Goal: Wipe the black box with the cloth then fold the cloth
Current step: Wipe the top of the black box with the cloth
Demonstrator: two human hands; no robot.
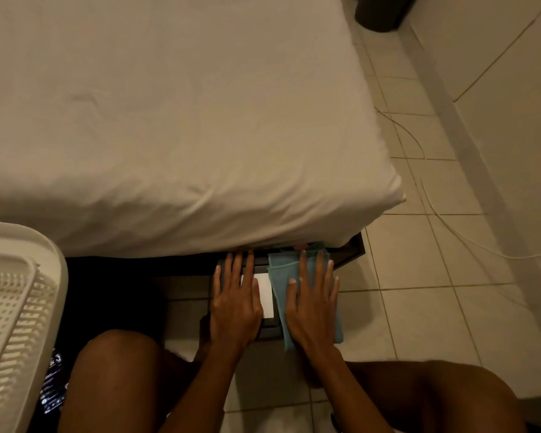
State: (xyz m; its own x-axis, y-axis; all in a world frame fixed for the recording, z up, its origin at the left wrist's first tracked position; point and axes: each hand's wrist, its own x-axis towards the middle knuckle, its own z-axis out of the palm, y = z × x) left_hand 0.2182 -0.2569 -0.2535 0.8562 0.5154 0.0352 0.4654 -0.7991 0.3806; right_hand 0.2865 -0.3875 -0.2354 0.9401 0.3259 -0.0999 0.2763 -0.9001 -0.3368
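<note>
Pressing flat: we see right hand (312,307), fingers spread, palm down on teal cloth (280,276), gripping nothing | left hand (235,303) flat, open on black box (267,327) beside its white label (265,293) | cloth covers box's 3 o'clock side | box on floor (419,276), 6 o'clock of bed (169,120) | basket (13,307) at 9 o'clock

The black box (267,326) (a white label on its lid) is set flat on the floor tiles at the bed's foot; the teal cloth (280,276) is spread over its right half.
</note>
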